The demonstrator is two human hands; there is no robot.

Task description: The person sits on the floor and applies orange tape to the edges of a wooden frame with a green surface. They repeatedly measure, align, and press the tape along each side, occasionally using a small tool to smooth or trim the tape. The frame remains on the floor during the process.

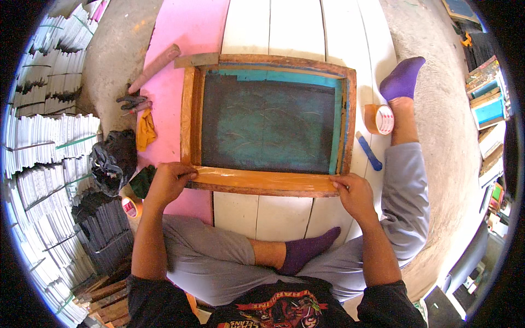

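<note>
A wooden screen-printing frame point(351, 117) with dark, teal-edged mesh point(268, 123) lies flat in front of me. Along its near rail runs a shiny orange-brown strip of packing tape point(262, 179). My left hand point(170, 185) pinches the strip's left end by the frame's near left corner. At the opposite end, my right hand point(356, 198) has thumb and fingers closed on the tape near the right corner. Similar shiny tape covers the frame's left rail. Whether the strip between my hands is fully stuck to the wood I cannot tell.
A tape roll point(379, 119) and a blue-coated stick point(369, 152) lie right of the frame, beside my socked foot point(403, 78). On the left are a cardboard tube point(155, 68), scissors point(133, 103), a yellow cloth point(146, 130) and another tape roll point(132, 207). Bundled paper stacks point(52, 136) line the left.
</note>
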